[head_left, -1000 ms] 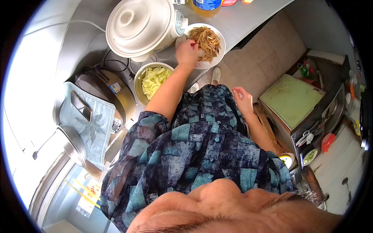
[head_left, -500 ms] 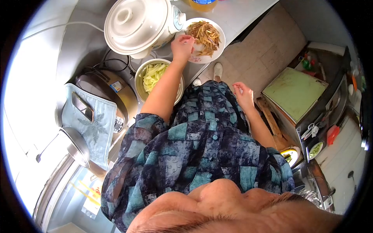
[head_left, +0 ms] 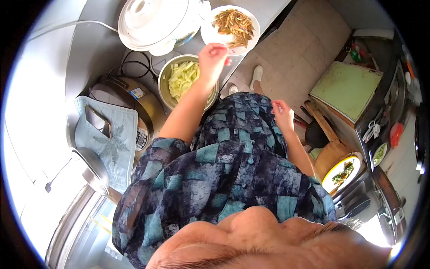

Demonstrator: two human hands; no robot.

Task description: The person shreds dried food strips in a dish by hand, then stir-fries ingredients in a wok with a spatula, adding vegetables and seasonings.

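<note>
My left hand [head_left: 212,58] hovers by the near edge of the white plate [head_left: 208,33], its fingers bent and pressed together. What they hold, if anything, is too small to tell. Brown shredded strips [head_left: 234,28] are heaped on that plate. Under my left wrist and forearm stands a metal bowl [head_left: 164,92] of pale green cut strips [head_left: 182,80]. At my right side, my right hand [head_left: 282,113] hangs in the air with loosely curled fingers, some apart, and nothing visible in them.
A lidded white cooker [head_left: 156,22] is at the upper left, above a dark rounded appliance [head_left: 145,98]. A phone [head_left: 97,121] lies on a light blue cloth [head_left: 114,154]. To the right are a green-topped surface [head_left: 347,89], scissors [head_left: 371,131] and a yellow-rimmed plate of food [head_left: 330,175].
My left hand has drawn back from the brown strips to the plate's near edge. The view has shifted, bringing the yellow-rimmed plate further into sight. My right hand stays beside my body.
</note>
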